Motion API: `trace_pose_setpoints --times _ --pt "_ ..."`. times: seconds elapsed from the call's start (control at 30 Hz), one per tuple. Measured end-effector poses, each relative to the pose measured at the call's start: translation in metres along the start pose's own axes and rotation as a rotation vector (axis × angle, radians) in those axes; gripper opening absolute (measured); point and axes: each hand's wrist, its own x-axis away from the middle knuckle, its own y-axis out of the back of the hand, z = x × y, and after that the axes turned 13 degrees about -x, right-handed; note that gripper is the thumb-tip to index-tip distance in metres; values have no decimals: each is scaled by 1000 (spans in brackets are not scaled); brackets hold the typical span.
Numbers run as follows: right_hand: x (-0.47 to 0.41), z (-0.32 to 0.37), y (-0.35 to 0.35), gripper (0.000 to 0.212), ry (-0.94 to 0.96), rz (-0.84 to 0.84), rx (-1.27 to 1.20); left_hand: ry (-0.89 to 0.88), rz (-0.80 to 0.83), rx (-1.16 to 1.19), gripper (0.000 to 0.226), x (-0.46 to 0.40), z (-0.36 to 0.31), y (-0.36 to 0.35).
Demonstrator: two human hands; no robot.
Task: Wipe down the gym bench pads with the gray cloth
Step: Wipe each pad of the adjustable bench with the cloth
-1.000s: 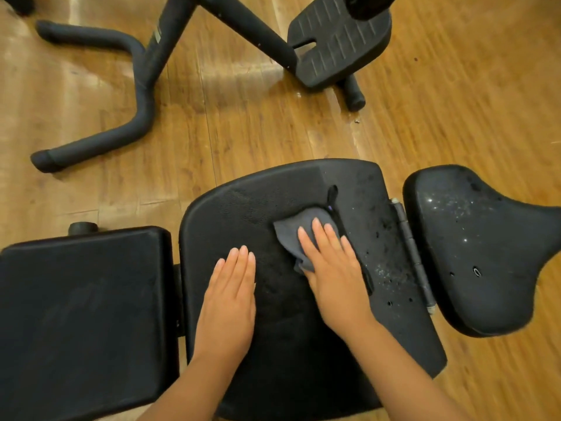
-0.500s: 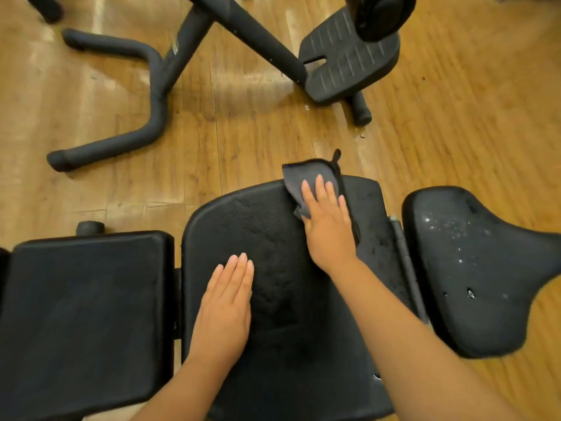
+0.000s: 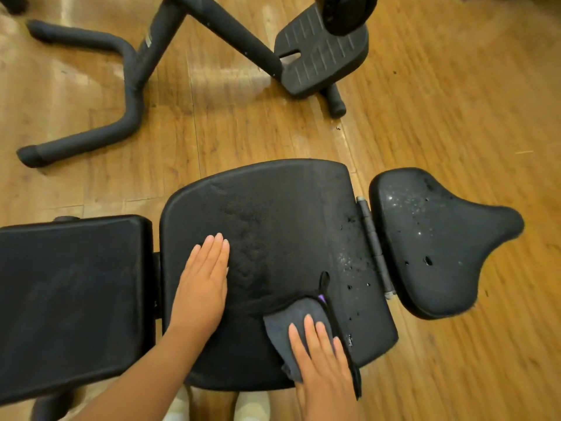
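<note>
The black middle bench pad (image 3: 273, 226) lies across the centre of the view. My right hand (image 3: 324, 360) presses the gray cloth (image 3: 291, 323) flat onto the pad's near right part, fingers straight. My left hand (image 3: 203, 287) rests flat on the pad's left side, fingers together. A rectangular black pad (image 3: 69, 299) sits to the left. A saddle-shaped pad (image 3: 431, 241) with white specks and small holes sits to the right, joined by a hinge (image 3: 373, 247).
The bench stands on a wooden floor (image 3: 455, 117). A black exercise machine frame (image 3: 130, 83) with a ribbed footplate (image 3: 321, 62) lies on the floor beyond the bench. Specks and small holes mark the middle pad's right edge.
My right hand pushed the cloth to the pad's far edge, then drew it back toward me to the near right part. My left hand stayed flat on the pad.
</note>
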Motion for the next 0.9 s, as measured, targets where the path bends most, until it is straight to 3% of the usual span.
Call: trace_pose_setpoints --times 0.13,0.2,0.27,0.5,0.7,0.9 --pt "-7 -2 -2 58 -1 -45 -1 -8 -16 5 48 0 1 -2" --pt "-23 -2 0 64 9 -67 11 -1 -26 -7 48 0 1 -5" --pt "-54 1 6 71 -2 -94 24 -3 -35 -14 50 1 1 -7" --pt "-177 16 31 66 3 -185 2 -24 -95 27 47 0 1 -9" --pt "-250 21 55 57 17 -179 1 -19 -99 49 46 0 1 -7" --pt "-259 24 63 56 31 -143 -10 -24 -75 18 48 1 1 -4"
